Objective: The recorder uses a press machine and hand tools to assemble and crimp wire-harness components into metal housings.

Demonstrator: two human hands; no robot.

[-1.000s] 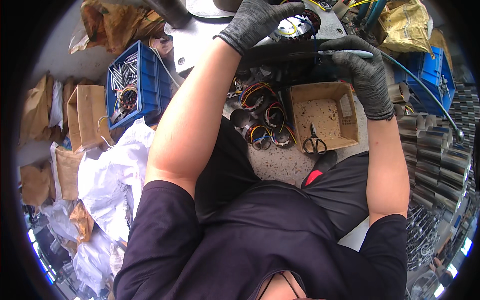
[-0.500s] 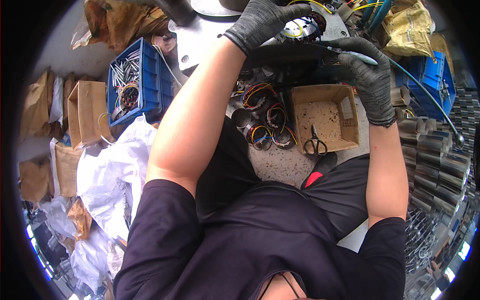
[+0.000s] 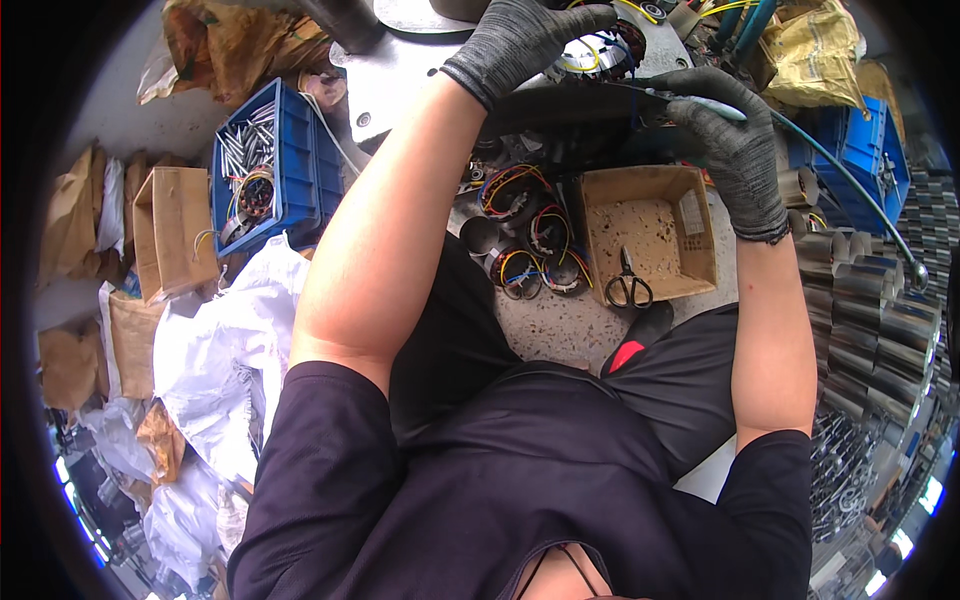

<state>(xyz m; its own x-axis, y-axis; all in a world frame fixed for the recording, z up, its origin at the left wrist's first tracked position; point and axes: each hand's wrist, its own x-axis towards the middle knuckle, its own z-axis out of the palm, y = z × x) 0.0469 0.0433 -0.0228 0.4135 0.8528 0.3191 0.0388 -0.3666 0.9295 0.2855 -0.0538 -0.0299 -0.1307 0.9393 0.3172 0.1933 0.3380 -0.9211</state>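
A motor stator (image 3: 597, 58), a ring with white insulation, dark windings and yellow and blue wires, rests at the near edge of the metal machine plate (image 3: 400, 85). My left hand (image 3: 515, 45), in a dark grey knit glove, grips its left side, thumb reaching over the far side; its other fingertips are mostly hidden. In my right hand (image 3: 735, 130), gloved alike, is a slim pointed tool (image 3: 715, 106) with a pale handle. Its thin metal shaft points left to the stator's near right rim; whether the tip touches cannot be told.
Below the plate several wired stators (image 3: 530, 235) lie on the floor beside a cardboard box (image 3: 650, 185) with black scissors (image 3: 628, 285) in it. Left stands a blue crate (image 3: 290, 160) of metal shafts. Right, a curved rod (image 3: 850, 180) passes above stacked metal cylinders (image 3: 860, 330).
The view has shifted slightly. Both hands keep their hold on the stator and the tool, with the right hand a little higher in the picture.
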